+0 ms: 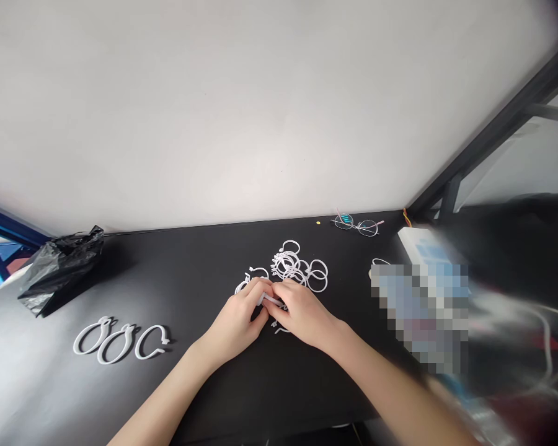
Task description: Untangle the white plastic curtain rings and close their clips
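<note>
My left hand (247,310) and my right hand (302,310) meet at the middle of the black table. Between their closed fingers they grip a white plastic curtain ring (273,300), most of it hidden. Just beyond them lies a pile of similar white rings (287,265), some overlapping. Parts of more rings show beside and under my hands. Off to the left, three rings rest in a row: two look closed, and the nearest to my hands, an open ring (142,342), has a gap on its right side.
A black plastic bag (62,266) sits at the table's left. Eyeglasses (357,225) lie near the wall, beside a small yellow bit (318,222). On the right are a white box (416,241), a pixelated object and blurred cables. A dark metal frame (483,139) rises there.
</note>
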The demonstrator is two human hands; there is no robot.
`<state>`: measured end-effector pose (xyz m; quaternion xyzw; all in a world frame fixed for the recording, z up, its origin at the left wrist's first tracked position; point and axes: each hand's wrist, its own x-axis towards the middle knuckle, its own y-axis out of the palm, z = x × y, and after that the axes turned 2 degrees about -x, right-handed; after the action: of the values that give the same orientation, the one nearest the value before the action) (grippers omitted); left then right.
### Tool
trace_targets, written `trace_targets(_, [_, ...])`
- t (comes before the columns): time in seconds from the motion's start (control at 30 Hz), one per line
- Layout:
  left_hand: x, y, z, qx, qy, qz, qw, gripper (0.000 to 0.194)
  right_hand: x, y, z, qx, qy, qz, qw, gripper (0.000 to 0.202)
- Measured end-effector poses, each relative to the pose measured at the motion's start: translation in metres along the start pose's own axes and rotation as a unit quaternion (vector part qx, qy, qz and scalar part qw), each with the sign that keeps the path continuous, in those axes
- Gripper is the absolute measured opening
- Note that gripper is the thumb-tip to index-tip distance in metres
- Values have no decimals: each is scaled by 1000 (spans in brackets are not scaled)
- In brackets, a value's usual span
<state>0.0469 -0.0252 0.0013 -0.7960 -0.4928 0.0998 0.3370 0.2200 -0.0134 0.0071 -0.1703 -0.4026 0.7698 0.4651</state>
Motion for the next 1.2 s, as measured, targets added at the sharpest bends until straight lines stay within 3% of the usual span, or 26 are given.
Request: trace_targets(1.2, [0, 1, 1, 12, -6, 1, 1000, 24, -2, -3, 3, -25, 7, 20, 999, 14])
